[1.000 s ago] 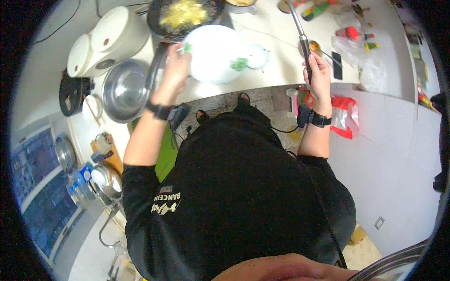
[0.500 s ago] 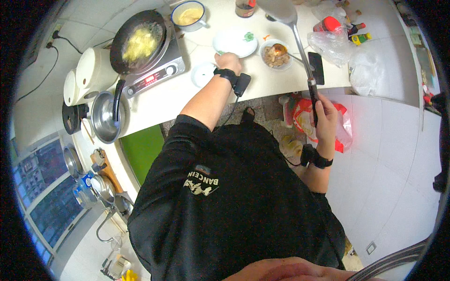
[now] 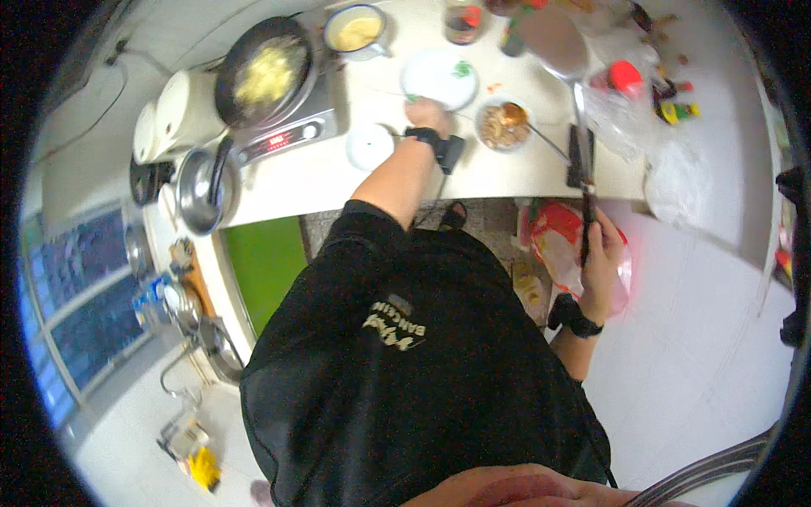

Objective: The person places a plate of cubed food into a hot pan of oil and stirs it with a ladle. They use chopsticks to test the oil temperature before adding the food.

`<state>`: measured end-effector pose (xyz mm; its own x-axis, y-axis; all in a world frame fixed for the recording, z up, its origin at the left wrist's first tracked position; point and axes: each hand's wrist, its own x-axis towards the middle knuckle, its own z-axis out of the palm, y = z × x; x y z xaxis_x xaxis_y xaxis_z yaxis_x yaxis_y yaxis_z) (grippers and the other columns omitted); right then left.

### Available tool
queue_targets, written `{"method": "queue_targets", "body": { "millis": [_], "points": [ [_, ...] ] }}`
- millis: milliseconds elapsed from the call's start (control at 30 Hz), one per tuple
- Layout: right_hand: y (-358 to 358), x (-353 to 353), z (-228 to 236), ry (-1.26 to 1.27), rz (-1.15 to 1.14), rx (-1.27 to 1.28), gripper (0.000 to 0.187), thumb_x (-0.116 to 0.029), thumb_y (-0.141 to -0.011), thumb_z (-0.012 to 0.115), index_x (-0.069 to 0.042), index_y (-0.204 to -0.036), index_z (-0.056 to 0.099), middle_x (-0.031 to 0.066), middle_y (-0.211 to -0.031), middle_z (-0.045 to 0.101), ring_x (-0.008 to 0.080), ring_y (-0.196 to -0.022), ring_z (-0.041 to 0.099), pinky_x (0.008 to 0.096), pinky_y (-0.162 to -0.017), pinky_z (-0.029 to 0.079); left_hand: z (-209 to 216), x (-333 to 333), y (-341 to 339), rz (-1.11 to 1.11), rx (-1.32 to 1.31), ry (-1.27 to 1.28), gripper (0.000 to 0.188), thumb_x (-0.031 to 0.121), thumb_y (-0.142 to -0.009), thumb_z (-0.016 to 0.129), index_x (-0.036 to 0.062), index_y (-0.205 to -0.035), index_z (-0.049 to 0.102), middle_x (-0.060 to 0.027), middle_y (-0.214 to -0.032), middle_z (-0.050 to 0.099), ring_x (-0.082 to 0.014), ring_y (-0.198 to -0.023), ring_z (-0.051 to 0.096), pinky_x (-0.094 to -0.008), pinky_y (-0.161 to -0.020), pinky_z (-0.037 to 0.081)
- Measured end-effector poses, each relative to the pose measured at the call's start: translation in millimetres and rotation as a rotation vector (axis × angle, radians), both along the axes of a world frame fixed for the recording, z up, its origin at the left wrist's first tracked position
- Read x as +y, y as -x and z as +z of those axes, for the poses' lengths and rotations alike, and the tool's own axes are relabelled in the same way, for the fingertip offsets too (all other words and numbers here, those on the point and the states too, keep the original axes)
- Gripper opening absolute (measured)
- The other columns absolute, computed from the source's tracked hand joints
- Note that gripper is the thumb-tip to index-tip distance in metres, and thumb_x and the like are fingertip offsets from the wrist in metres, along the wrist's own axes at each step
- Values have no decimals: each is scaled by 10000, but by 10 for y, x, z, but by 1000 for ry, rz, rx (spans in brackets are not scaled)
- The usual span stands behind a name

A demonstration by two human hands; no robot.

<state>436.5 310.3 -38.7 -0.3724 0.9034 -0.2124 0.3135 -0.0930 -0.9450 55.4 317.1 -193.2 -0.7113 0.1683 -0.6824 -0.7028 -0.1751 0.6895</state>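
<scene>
one plate (image 3: 439, 76) | left fingers (image 3: 414, 108) at near rim | right fingers (image 3: 610, 230): spatula (image 3: 580, 118)

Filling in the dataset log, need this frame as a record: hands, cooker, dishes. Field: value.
left hand: left hand at white plate, near rim; grip unclear
right hand: right hand around dark handle of metal spatula
cooker: cooker with lit display, dark pan on top
pan contents: yellow food
right of plate: bowl of brown food

Bright light washes the counter (image 3: 296, 177), the window (image 3: 93, 279) showing dim blue! Blur smears the bottles (image 3: 678, 112), and straight lines bow outward.
</scene>
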Motion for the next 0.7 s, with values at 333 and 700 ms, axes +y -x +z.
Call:
{"method": "queue_targets", "body": {
  "millis": [333, 700],
  "points": [
    [346, 52, 173, 113, -25, 22, 334, -192, -1025, 541, -31, -1313, 594, 3, -800, 618, 38, -560, 492, 183, -477, 374, 322, -236, 164, -355, -167, 159, 462, 114, -916, 529, -48, -1346, 480, -205, -1212, 608, -309, -1064, 613, -379, -883, 494],
    [1487, -376, 111, 119, 240, 205, 363, -200, -1038, 517, -11, -1347, 546, 10, -816, 602, 42, -505, 473, 189, -410, 364, 1612, -3906, 2310, -767, 1191, 1786, 791, 535, -778, 750, 30, -1340, 513, -227, -1258, 579, -390, -1165, 566, -514, -938, 476]
  ]
}}
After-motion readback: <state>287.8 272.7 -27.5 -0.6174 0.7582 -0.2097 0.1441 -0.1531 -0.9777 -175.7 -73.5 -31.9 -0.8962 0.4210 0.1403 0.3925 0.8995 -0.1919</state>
